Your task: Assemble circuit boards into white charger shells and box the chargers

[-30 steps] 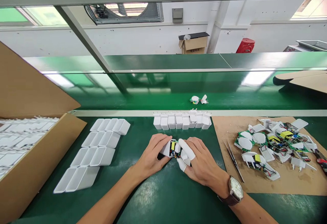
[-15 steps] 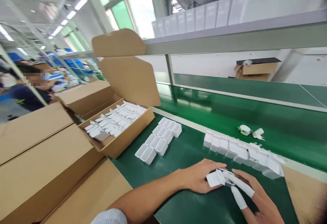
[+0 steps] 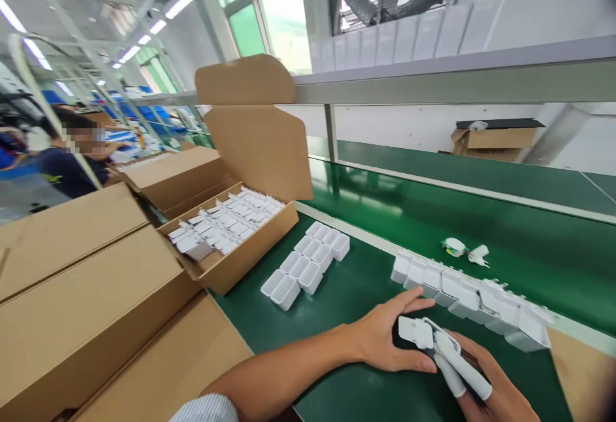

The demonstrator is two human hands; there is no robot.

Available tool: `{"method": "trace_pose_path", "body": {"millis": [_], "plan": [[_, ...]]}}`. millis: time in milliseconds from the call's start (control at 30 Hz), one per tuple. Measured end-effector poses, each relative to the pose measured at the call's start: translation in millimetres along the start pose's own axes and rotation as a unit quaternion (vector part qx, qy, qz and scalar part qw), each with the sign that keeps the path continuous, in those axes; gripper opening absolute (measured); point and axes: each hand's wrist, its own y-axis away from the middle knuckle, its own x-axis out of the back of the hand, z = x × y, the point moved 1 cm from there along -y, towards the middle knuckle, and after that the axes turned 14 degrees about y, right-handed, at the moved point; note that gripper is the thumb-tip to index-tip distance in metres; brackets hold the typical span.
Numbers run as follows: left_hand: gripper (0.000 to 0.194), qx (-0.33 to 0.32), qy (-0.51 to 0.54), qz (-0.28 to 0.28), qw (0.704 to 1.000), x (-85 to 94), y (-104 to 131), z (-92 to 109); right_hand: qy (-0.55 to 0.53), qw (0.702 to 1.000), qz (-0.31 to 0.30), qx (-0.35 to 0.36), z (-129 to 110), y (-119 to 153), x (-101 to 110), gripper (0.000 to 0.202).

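Note:
Both my hands hold one white charger housing (image 3: 418, 331) just above the green bench mat, low and right of centre. My left hand (image 3: 385, 340) cups it from the left, thumb beneath and fingers spread over the top. My right hand (image 3: 486, 388) grips its right end with white finger cots on two fingers. A row of assembled white chargers (image 3: 462, 294) stands just behind my hands along the belt's near edge.
Empty white shells (image 3: 308, 265) lie in rows on the mat to the left. An open cardboard box (image 3: 245, 256) of white parts sits further left among larger cartons (image 3: 86, 294). Two small parts (image 3: 464, 250) rest on the green conveyor (image 3: 529, 242). A person sits at far left.
My view has swung left and up, away from the circuit-board pile toward the cartons. My hands stayed together on the housing, and the circuit board in it no longer shows.

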Motion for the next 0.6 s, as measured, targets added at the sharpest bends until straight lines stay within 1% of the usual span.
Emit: {"method": "trace_pose_path", "body": {"millis": [33, 67, 133, 167, 200, 300, 367, 433, 500, 600], "plan": [[0.125, -0.014, 0.003, 0.003, 1.0, -0.4, 0, 1, 0.002, 1.0, 0.008, -0.017, -8, -2, 5, 0.045], [0.126, -0.03, 0.004, 0.004, 1.0, -0.8, 1, 2, -0.001, 1.0, 0.022, -0.016, -16, -5, 9, 0.042], [0.12, -0.052, -0.004, 0.008, 0.999, -1.4, 1, 4, -0.02, 0.998, 0.056, 0.03, -28, -8, 11, 0.035], [0.111, -0.058, -0.015, 0.015, 0.998, -1.4, 1, 4, -0.026, 0.997, 0.053, 0.051, -32, -10, 10, 0.034], [0.101, -0.062, -0.028, 0.027, 0.997, -1.2, 0, 5, -0.03, 0.997, 0.044, 0.053, -34, -11, 8, 0.034], [0.069, -0.068, -0.076, 0.055, 0.993, 0.4, -1, 6, -0.034, 0.999, 0.033, 0.026, -36, -11, 5, 0.038], [0.051, -0.075, -0.107, 0.054, 0.99, 1.5, -2, 6, -0.032, 0.999, 0.022, 0.009, -37, -11, 6, 0.037], [0.036, -0.085, -0.125, 0.047, 0.987, 2.1, -3, 7, -0.023, 1.0, 0.008, 0.009, -37, -10, 7, 0.037], [0.028, -0.091, -0.122, 0.046, 0.987, 2.4, -3, 8, -0.018, 1.0, 0.001, 0.016, -38, -10, 8, 0.036], [0.024, -0.074, -0.114, 0.043, 0.99, 2.4, -4, 7, -0.018, 1.0, -0.005, 0.01, -39, -9, 7, 0.035]]}}
